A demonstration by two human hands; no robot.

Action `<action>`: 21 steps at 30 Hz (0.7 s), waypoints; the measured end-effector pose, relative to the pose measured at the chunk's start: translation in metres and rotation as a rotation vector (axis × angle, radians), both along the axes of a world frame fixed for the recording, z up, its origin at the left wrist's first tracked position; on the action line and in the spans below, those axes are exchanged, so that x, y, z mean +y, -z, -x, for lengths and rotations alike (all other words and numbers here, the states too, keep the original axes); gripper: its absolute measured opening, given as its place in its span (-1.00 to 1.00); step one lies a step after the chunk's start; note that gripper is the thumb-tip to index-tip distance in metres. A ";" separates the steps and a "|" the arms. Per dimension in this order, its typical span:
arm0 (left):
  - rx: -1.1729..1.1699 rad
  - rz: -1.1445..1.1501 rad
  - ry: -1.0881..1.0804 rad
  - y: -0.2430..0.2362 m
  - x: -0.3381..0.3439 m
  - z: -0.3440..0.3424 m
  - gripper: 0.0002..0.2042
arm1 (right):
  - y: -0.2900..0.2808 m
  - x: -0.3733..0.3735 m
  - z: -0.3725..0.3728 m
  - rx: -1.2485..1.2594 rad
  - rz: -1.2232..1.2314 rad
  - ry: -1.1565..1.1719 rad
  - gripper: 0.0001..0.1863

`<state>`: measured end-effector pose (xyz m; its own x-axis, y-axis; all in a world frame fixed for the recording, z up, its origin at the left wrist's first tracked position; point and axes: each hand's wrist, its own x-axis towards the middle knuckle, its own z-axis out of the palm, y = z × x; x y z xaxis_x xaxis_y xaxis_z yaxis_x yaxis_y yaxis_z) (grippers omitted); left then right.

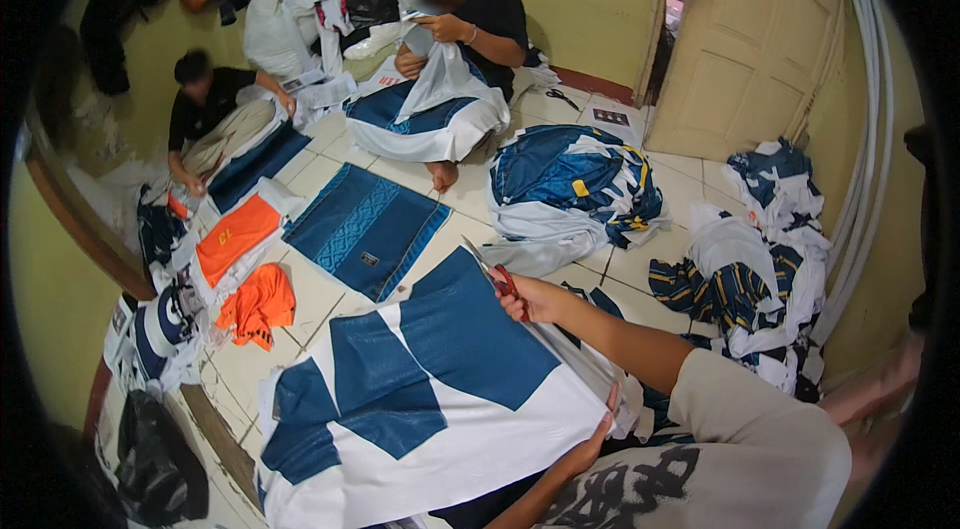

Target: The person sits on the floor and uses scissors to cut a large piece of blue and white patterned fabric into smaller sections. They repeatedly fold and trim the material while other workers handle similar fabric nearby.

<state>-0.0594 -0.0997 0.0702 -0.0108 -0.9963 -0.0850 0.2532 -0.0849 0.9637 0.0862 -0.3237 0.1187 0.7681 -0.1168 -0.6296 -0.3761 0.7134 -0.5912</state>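
Observation:
A large white fabric sheet (480,429) printed with dark blue panels lies spread in front of me, sloping toward the floor. My right hand (520,297) is closed around red-handled scissors (504,279) at the sheet's far right edge. Their metal blades point away from me, close to the tip of a blue panel; whether cloth lies between them I cannot tell. Lower down, my left hand (598,431) grips the sheet's right edge, its fingers partly hidden by the cloth.
Beyond the sheet, a patterned blue panel (370,229) lies on the tiles. Orange cloth (258,304) is at left, and a blue-and-white fabric heap (570,179) stands ahead. More cloth (745,269) lies right. Two seated people handle fabric; black scissors (562,99) lie near one.

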 end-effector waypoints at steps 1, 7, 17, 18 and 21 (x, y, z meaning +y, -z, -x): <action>0.024 -0.004 0.045 -0.004 0.000 -0.001 -0.40 | 0.001 -0.006 -0.004 -0.044 0.036 -0.025 -0.49; -0.114 -0.088 0.245 -0.016 0.000 -0.005 -0.43 | 0.004 -0.041 -0.017 0.015 -0.055 -0.006 -0.54; -0.432 -0.080 0.433 -0.019 -0.005 -0.001 -0.47 | 0.007 -0.068 -0.034 -0.117 0.284 0.111 -0.62; -0.440 -0.036 0.482 -0.016 -0.007 0.000 -0.47 | 0.004 -0.066 -0.033 -0.189 0.331 0.106 -0.62; -0.417 -0.075 0.445 -0.006 -0.014 -0.001 -0.43 | -0.009 -0.045 -0.016 -0.161 0.785 -0.102 -0.63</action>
